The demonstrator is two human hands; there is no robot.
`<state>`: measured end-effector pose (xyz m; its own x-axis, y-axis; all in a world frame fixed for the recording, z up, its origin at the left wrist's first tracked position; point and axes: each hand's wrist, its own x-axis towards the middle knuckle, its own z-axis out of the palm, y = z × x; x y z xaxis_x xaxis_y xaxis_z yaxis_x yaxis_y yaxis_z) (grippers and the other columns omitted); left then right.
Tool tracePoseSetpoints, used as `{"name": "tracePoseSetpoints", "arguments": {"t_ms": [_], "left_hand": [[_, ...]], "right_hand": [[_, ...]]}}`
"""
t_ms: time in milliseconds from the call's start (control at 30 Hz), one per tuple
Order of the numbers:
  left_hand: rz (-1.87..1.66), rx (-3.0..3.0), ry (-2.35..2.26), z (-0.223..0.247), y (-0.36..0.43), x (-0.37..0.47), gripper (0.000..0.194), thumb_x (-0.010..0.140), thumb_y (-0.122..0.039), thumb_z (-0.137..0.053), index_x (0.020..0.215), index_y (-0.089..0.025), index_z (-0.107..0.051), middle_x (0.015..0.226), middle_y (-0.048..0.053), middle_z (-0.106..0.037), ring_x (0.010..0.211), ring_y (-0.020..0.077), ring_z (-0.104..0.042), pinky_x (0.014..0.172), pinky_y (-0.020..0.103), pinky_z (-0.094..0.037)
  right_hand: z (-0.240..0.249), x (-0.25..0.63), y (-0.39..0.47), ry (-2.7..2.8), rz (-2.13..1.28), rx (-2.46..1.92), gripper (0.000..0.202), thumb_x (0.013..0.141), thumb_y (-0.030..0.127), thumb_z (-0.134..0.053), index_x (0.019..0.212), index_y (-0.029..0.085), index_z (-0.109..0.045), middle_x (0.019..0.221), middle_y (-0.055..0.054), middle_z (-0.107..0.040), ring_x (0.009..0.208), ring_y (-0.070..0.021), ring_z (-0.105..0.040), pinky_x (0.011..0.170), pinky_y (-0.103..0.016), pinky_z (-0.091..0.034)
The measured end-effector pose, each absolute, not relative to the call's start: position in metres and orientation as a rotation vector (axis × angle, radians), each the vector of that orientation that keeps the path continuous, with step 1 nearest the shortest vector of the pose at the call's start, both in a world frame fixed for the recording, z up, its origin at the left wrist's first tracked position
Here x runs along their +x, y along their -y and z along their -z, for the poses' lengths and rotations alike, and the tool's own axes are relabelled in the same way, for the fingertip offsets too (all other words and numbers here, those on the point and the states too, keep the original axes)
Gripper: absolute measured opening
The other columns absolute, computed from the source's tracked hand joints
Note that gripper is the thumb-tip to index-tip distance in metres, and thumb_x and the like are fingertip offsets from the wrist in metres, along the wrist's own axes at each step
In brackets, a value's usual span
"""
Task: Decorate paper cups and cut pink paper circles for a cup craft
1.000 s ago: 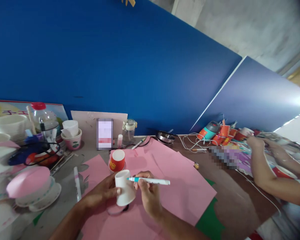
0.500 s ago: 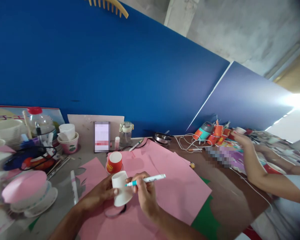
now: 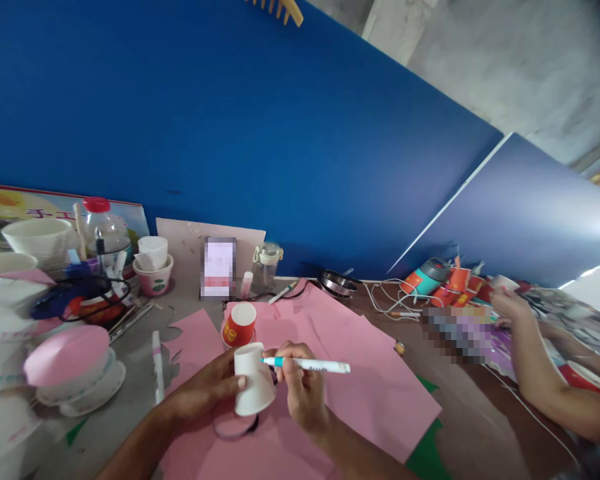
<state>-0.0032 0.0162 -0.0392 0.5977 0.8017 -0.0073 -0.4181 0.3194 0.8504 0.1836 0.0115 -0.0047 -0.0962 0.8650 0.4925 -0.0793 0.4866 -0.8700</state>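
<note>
Lower centre of frame: white cup [image 3: 255, 387], narrow end up, wide rim down, slightly tilted. Left hand [image 3: 213, 388] clamped on it from its left side, thumb across the near wall. Right hand [image 3: 304, 393] closed round a white marker [image 3: 323, 366] with teal tip end, barrel pointing right, tip at the cup's upper right wall — whether it touches, cannot tell.

Beneath both hands, pink paper [image 3: 380, 400] spread over the desk [image 3: 485, 427]; green paper [image 3: 427, 460] shows past its lower right edge. Just behind the white cup, a red cup [image 3: 241, 325], opening upward. A second marker [image 3: 157, 367] lies left of the left forearm.

Centre left, farther back: phone [image 3: 219, 267] upright, its screen blurred out, with a clear lidded jar [image 3: 267, 267] to its right. Far left: stacked white bowls [image 3: 40, 240], and a red-capped bottle [image 3: 105, 230] beside them. Right edge of frame — another person's arm [image 3: 535, 360] reaching over the desk.
</note>
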Motion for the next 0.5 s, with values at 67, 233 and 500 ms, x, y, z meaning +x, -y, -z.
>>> {"name": "tracePoseSetpoints", "arguments": {"t_ms": [67,233,500], "left_hand": [[-0.847,0.949,-0.459,0.039,-0.016,-0.003,0.061,0.081,-0.034,-0.071,0.138,-0.022,-0.05,0.131,0.013,-0.06,0.115,0.0284,-0.055,0.095,0.04,-0.043],[-0.858,0.966,-0.447,0.039,-0.016,-0.003,0.062,0.081,-0.035,-0.071,0.138,-0.022,-0.049,0.134,0.013,-0.058,0.116,0.0283,-0.054,0.094,0.038,-0.043],[-0.851,0.977,-0.508,0.039,-0.016,-0.002,0.062,0.08,-0.038,-0.072,0.137,-0.024,-0.051,0.131,0.011,-0.06,0.114,0.0276,-0.054,0.093,0.038,-0.043]], "right_hand": [[0.01,0.183,-0.013,1.449,-0.907,-0.704,0.022,0.098,0.041,-0.046,0.089,0.024,-0.057,0.067,-0.001,-0.053,0.074,-0.0201,-0.059,0.072,-0.038,-0.052],[0.017,0.184,-0.015,1.507,-0.895,-0.699,0.02,0.098,0.04,-0.047,0.092,0.026,-0.06,0.073,-0.006,-0.059,0.089,-0.0256,-0.061,0.08,-0.046,-0.052],[0.021,0.19,-0.016,1.583,-0.831,-0.693,0.014,0.098,0.029,-0.045,0.099,0.024,-0.058,0.083,-0.006,-0.063,0.09,-0.0236,-0.064,0.079,-0.041,-0.052]]}}
